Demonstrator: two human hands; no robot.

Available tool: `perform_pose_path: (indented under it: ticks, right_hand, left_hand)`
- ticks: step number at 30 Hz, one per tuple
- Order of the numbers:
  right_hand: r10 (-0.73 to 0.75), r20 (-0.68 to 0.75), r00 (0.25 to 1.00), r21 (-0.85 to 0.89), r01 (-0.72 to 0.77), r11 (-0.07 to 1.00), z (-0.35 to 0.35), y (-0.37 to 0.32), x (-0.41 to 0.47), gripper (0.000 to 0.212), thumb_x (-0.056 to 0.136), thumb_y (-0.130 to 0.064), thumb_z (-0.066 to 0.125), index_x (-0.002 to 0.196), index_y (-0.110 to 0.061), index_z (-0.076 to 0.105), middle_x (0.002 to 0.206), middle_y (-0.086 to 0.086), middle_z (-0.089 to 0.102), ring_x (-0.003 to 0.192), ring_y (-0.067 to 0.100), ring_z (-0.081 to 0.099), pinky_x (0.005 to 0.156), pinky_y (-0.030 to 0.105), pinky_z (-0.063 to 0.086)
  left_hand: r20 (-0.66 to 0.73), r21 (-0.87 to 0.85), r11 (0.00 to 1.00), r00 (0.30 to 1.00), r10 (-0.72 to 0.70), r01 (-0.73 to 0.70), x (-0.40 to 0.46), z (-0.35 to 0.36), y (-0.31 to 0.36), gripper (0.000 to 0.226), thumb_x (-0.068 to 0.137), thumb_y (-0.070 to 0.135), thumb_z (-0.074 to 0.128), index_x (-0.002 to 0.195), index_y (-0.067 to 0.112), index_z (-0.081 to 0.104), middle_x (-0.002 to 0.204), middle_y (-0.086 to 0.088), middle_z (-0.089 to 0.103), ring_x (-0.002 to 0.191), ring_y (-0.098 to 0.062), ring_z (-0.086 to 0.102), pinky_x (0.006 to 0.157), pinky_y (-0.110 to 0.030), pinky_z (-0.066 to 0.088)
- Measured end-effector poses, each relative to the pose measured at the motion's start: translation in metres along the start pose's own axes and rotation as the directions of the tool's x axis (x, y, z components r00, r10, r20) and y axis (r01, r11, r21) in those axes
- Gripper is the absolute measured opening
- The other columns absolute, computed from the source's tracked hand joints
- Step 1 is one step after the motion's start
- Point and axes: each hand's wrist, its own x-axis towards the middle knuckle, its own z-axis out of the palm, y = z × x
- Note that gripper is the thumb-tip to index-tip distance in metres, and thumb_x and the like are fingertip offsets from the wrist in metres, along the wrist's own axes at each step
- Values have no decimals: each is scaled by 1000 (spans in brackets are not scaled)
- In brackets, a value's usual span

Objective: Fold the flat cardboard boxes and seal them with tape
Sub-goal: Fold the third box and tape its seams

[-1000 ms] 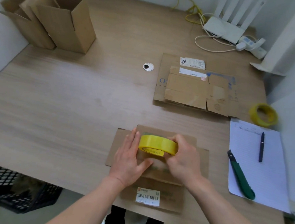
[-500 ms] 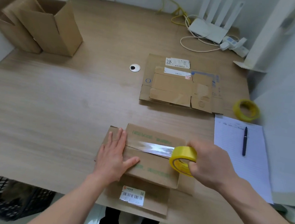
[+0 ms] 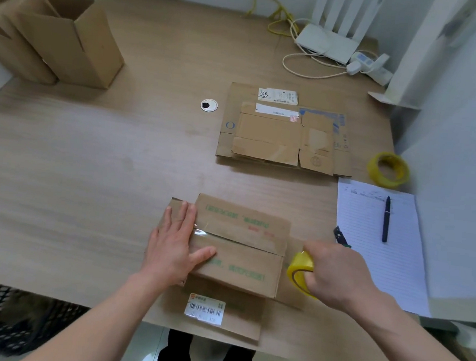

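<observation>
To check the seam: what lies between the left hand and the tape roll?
In the head view, the box's taped flaps span from left hand to tape roll.

From my remote seat: my left hand (image 3: 174,246) lies flat on the left end of a folded cardboard box (image 3: 242,254) at the near edge of a wooden table (image 3: 89,168), fingers straight, thumb on the front flap. My right hand (image 3: 334,276) grips a yellow tape roll (image 3: 299,267) just past the box's right end. A clear strip of tape (image 3: 212,234) covers the seam between the 2 flaps. A barcode label (image 3: 205,310) sits on the near flap. Beyond lie flattened cartons (image 3: 283,135), 2 upright open boxes (image 3: 65,38) at far left, a second tape roll (image 3: 388,169), and a pen (image 3: 386,219) on lined paper (image 3: 367,261).
</observation>
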Motion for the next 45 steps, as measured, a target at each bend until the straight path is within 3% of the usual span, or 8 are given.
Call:
perform_pose_path:
  ticks: [14,21,25,31,37,40,42,45]
  right_hand:
    - [32,18,999,-11,-31,999,32,4,18,32,74,-37,52,105,-29,57,97,-7,68,85,22,63,66,32,51]
    - [-38,65,997,316,15,949,14,-10,15,66,66,-52,47,131,-41,48,119,-15,67,102,14,61,70,24,36]
    - [29,206,978,491,-129,862,6,-14,16,59,76,-52,41,132,-38,52,133,-12,60,115,14,54,88,28,39]
    - [165,367,915,747,-396,534,22,-36,8,32,88,-18,47,115,-32,59,84,1,70,68,25,69,65,39,58]
    - [322,486,813,869,-489,-77,50,-94,6,11,96,-10,52,107,-10,54,70,20,60,48,28,62,47,31,50]
    - [360,509,782,861,-460,-218,48,-101,9,4,96,-11,55,100,-10,56,71,19,60,52,28,63,46,33,50]
    - [353,506,787,862,-450,-234,49,-98,9,6,94,-12,58,100,-11,59,72,16,62,57,28,63,51,36,52]
    - [372,456,808,886,-450,-110,51,-89,8,9,92,-17,64,97,-10,66,81,13,70,70,24,64,66,36,52]
  left_hand:
    - [2,21,1000,1000,2,-2,1,-1,0,112,61,98,9,151,39,-20,154,18,-29,148,-21,-21,120,-52,12]
    - [11,233,952,979,202,-199,-6,-1,36,74,90,65,8,155,33,-5,147,7,-49,135,-23,-47,118,-53,-7]
    - [69,153,967,979,194,-202,-17,19,72,99,72,94,3,150,38,-21,149,-3,-47,135,-30,-47,111,-53,-24]
    - [233,276,856,895,381,-437,27,-13,55,121,54,104,28,145,45,-27,155,-6,-39,134,-33,-47,111,-58,-23]
    - [361,374,655,754,550,-657,64,-61,73,96,66,65,71,148,44,26,162,4,-10,147,-30,-17,117,-50,-8]
    - [42,317,760,809,586,-567,32,-57,87,43,76,23,68,117,28,59,138,-6,38,125,-30,36,90,-36,42]
    - [-157,-24,913,903,400,-408,-1,-37,90,16,78,12,60,90,21,61,103,0,56,93,-26,54,65,-33,44]
    - [40,-469,883,999,-2,21,-45,-7,100,20,82,37,65,69,22,62,69,6,64,73,-16,60,62,-29,44]
